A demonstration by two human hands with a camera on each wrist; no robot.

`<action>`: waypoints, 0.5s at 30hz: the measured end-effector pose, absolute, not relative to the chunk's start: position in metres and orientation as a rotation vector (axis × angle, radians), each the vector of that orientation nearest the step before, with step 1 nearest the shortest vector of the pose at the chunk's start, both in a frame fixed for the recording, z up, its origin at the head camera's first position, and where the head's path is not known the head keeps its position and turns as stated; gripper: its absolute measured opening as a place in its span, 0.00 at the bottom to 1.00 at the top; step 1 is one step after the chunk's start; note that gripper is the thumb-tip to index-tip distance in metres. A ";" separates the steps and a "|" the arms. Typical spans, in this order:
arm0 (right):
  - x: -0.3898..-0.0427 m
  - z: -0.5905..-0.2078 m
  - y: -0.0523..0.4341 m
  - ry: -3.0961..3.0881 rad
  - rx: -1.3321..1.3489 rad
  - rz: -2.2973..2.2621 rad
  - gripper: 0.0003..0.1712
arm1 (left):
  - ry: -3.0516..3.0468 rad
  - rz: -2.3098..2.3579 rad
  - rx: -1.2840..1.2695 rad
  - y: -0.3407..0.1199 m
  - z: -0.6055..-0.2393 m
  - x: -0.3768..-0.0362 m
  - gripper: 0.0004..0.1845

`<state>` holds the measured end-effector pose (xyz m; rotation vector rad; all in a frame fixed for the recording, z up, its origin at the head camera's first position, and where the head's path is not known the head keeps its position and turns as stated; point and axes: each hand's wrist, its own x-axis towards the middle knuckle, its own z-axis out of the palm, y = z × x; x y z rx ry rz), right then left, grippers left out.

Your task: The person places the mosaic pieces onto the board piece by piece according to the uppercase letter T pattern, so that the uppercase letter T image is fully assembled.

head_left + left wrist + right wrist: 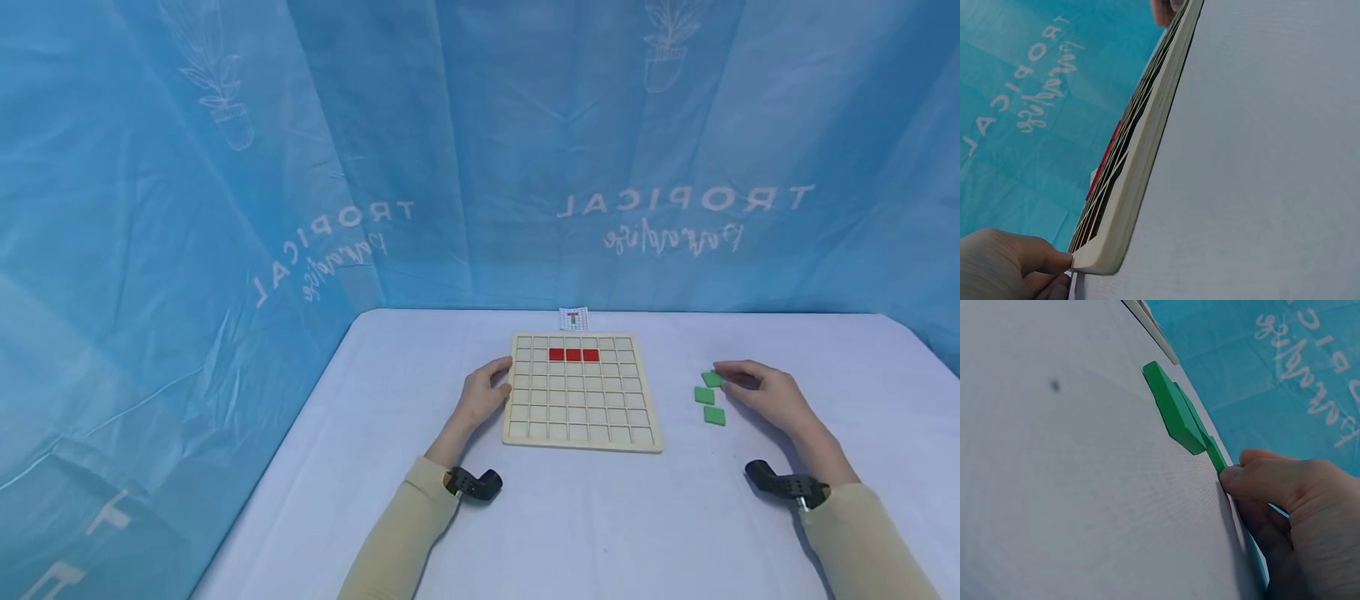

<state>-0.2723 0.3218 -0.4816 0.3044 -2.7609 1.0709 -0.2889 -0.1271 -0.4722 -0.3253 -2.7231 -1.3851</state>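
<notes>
Behind the far edge and beyond the left edge of the table (600,533) hangs a blue cloth (517,150), printed with pale potted plants and with mirrored lettering that reads Tropical Paradise. The table has a white surface, and its two far corners are cut off at a slant. Two beige sleeves (408,533) lie over its near part, one toward each side. Close to the far edge, a little left of its middle, lies a pale wooden board (573,417) divided into square cells, seven across. At the board's left side, the left hand (480,396) sets a finger and thumb against the rim, parted along it; whether this grip has hold of the board or only rests against it, I cannot tell. Toward the table's right edge, the right hand (772,400) has its grip almost closed, thumb and forefinger pinching the far green tile (711,379); whether that tile is off the table is unclear. Each wrist wears a black device (476,483). On the table's far edge, just behind the board, sits a small card (573,318) printed with a grid, partly red and green. Three red tiles (573,355) fill the middle cells of the board's second row from the far side. Two other green tiles (704,396) lie on the table between the board and the right hand.
</notes>
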 end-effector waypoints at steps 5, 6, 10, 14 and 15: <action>-0.272 -0.484 0.323 -2.758 0.322 1.061 0.21 | -2.732 -1.399 -0.319 -0.126 -0.474 -0.289 0.26; -0.273 -0.485 0.323 -2.757 0.318 1.058 0.21 | -2.731 -1.398 -0.319 -0.126 -0.474 -0.289 0.26; -0.275 -0.484 0.323 -2.731 0.251 1.070 0.22 | -2.712 -1.397 -0.329 -0.127 -0.474 -0.289 0.26; -0.275 -0.476 0.321 -2.678 0.166 1.133 0.26 | -2.694 -1.394 -0.346 -0.128 -0.473 -0.288 0.25; -0.275 -0.472 0.320 -2.664 0.157 1.148 0.26 | -2.693 -1.394 -0.349 -0.128 -0.473 -0.288 0.25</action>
